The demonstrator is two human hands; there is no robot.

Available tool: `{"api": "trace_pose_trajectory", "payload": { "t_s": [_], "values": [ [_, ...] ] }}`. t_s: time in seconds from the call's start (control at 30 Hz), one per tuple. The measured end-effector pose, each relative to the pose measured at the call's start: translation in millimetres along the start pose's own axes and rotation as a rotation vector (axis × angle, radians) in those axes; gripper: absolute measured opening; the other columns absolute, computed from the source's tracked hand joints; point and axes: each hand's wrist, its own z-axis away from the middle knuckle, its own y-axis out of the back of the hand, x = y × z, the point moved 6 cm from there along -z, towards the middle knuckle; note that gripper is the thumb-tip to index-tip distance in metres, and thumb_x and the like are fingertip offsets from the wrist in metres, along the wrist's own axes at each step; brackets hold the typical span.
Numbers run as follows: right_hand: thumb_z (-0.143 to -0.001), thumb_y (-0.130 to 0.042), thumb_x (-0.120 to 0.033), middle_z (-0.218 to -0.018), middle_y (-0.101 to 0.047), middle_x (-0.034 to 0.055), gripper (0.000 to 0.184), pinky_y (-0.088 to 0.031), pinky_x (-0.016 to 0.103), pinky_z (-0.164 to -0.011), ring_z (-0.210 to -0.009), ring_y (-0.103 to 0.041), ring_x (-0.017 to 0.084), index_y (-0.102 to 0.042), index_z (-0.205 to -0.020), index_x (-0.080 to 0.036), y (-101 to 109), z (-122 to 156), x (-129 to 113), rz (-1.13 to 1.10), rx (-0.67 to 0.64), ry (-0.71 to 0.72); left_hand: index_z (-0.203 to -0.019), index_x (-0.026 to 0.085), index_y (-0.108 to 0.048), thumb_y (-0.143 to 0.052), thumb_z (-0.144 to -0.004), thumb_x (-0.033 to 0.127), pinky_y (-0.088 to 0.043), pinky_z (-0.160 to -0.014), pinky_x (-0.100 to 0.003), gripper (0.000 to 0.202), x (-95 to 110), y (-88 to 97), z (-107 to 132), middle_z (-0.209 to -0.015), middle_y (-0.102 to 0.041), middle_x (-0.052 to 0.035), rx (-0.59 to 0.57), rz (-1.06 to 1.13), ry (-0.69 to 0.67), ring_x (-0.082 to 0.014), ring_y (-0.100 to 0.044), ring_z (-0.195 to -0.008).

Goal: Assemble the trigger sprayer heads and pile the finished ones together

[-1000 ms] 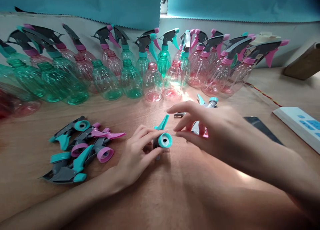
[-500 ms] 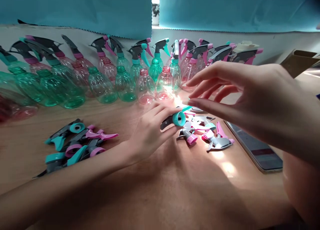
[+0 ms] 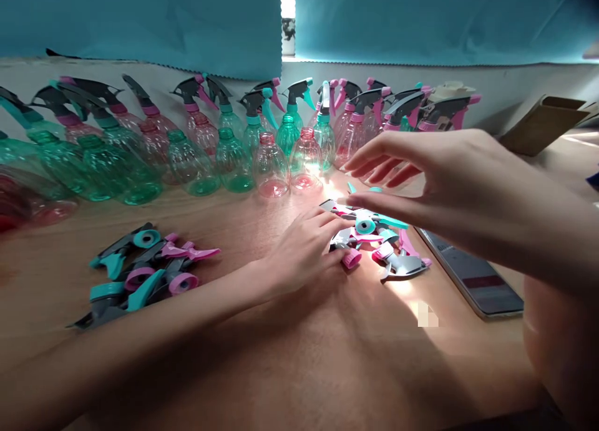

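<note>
My left hand (image 3: 306, 250) reaches into the right-hand pile, its thumb and fingers closed around the grey body of a pink-collared spray head (image 3: 350, 257). Just past those fingertips a teal-collared spray head (image 3: 365, 226) lies on the pile. Over the back of this pile hovers my right hand (image 3: 421, 175), thumb and fingers apart, holding nothing. A grey and pink spray head (image 3: 405, 266) rests in bright light at the pile's near right side. Left of my left forearm is a second group of spray heads, including a teal-collared one (image 3: 146, 238) and a pink-collared one (image 3: 183, 284).
Along the wall stand several clear bottles, such as a green bottle (image 3: 234, 163) and a pink bottle (image 3: 271, 169), many behind them topped with spray heads. A phone (image 3: 477, 281) lies under my right forearm. A cardboard piece (image 3: 538, 125) stands at the back right.
My left hand has let go of the teal-collared spray head onto the right-hand pile and moved right to the pink-collared one. My right hand has shifted slightly left.
</note>
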Motion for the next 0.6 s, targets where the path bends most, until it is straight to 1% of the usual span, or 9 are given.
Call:
{"api": "trace_pose_trajectory", "payload": {
  "t_s": [0.07,0.13,0.2,0.27,0.37,0.43,0.53,0.6],
  "values": [
    [-0.083,-0.058,-0.044,-0.090,-0.068,0.0022,0.028,-0.049,0.033,-0.061,-0.075,-0.065,0.021,-0.063,-0.102,-0.025,-8,0,8,0.017,-0.086,0.016,-0.114,0.015,-0.056,-0.058,-0.088,0.022,-0.045,-0.092,-0.036,0.028,-5,5.9,11,-0.111,-0.063,-0.0083,0.007,0.005,0.038,-0.0207,-0.054,-0.107],
    [-0.080,-0.058,-0.051,-0.094,-0.068,0.0042,0.037,-0.047,0.034,-0.057,-0.073,-0.064,0.022,-0.062,-0.105,-0.025,-19,0,19,0.041,-0.187,0.017,-0.113,0.017,-0.058,-0.055,-0.089,0.023,-0.045,-0.091,-0.036,0.025,-11,11.7,23,-0.111,-0.062,-0.0075,-0.022,-0.009,0.074,-0.0200,-0.054,-0.106],
    [-0.079,-0.056,-0.058,-0.093,-0.067,0.0058,0.045,-0.045,0.034,-0.057,-0.075,-0.062,0.024,-0.060,-0.108,-0.024,-33,2,26,0.063,-0.282,0.020,-0.111,0.018,-0.059,-0.052,-0.091,0.025,-0.046,-0.091,-0.036,0.023,-17,20.0,37,-0.112,-0.061,-0.0072,-0.054,-0.027,0.113,-0.0197,-0.053,-0.106],
    [-0.079,-0.056,-0.057,-0.094,-0.066,0.0066,0.044,-0.044,0.033,-0.058,-0.079,-0.061,0.025,-0.059,-0.108,-0.024,-47,4,26,0.072,-0.364,0.033,-0.109,0.019,-0.061,-0.049,-0.092,0.026,-0.045,-0.093,-0.036,0.022,-23,31.6,52,-0.113,-0.060,-0.0066,-0.077,-0.057,0.156,-0.0200,-0.053,-0.107],
    [-0.082,-0.055,-0.050,-0.097,-0.064,0.0067,0.035,-0.044,0.032,-0.062,-0.085,-0.060,0.024,-0.060,-0.104,-0.023,-69,8,13,0.051,-0.476,0.051,-0.111,0.021,-0.061,-0.046,-0.094,0.030,-0.046,-0.091,-0.036,0.025,-33,55.1,78,-0.112,-0.061,-0.0059,-0.087,-0.132,0.221,-0.0208,-0.052,-0.106],
    [-0.082,-0.055,-0.044,-0.102,-0.064,0.0071,0.033,-0.045,0.031,-0.063,-0.089,-0.060,0.024,-0.060,-0.105,-0.021,-82,10,1,0.027,-0.520,0.051,-0.112,0.022,-0.061,-0.044,-0.094,0.031,-0.046,-0.088,-0.035,0.026,-42,72.9,96,-0.112,-0.061,-0.0054,-0.091,-0.195,0.262,-0.0214,-0.053,-0.106],
    [-0.082,-0.056,-0.033,-0.108,-0.062,0.0085,0.030,-0.047,0.032,-0.068,-0.093,-0.060,0.024,-0.060,-0.109,-0.019,-101,10,-19,-0.013,-0.537,0.066,-0.110,0.024,-0.061,-0.043,-0.094,0.037,-0.047,-0.084,-0.034,0.027,-57,99.6,123,-0.110,-0.062,-0.0040,-0.090,-0.255,0.342,-0.0221,-0.055,-0.102],
    [-0.084,-0.054,-0.027,-0.111,-0.061,0.0084,0.025,-0.048,0.033,-0.073,-0.097,-0.060,0.024,-0.061,-0.106,-0.020,-113,10,-34,-0.071,-0.536,0.117,-0.107,0.027,-0.062,-0.040,-0.095,0.041,-0.046,-0.083,-0.034,0.029,-65,115.0,140,-0.108,-0.063,-0.0020,-0.089,-0.286,0.391,-0.0218,-0.057,-0.099]
  ]
}}
